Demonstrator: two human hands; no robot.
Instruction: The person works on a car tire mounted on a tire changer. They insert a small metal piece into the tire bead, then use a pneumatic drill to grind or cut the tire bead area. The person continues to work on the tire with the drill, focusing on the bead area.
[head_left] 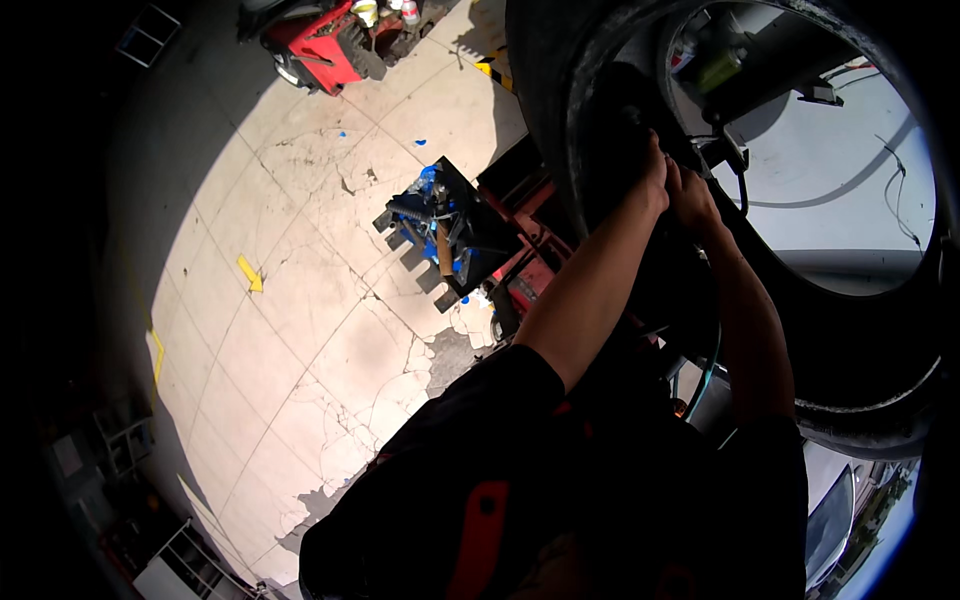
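A large black tire (860, 350) fills the upper right, with its round opening showing a white surface (800, 190) behind it. My left hand (652, 175) reaches up into the shadowed inner side of the tire, fingers closed on something dark that I cannot make out. Just to its right and slightly lower, my right hand (692, 200) has its fingers curled in beside the left, on something too dark to name. A black metal fitting (735, 160) sits to the right of my fingers at the edge of the opening.
A red machine frame (530, 285) carries a black tray (485, 235) of tools and blue bits. A red cart (315, 55) with bottles stands at the top. Yellow floor markings (250, 275) lie on the cracked tiles. A rack (130, 445) is in shadow at lower left; a car (830, 520) shows at lower right.
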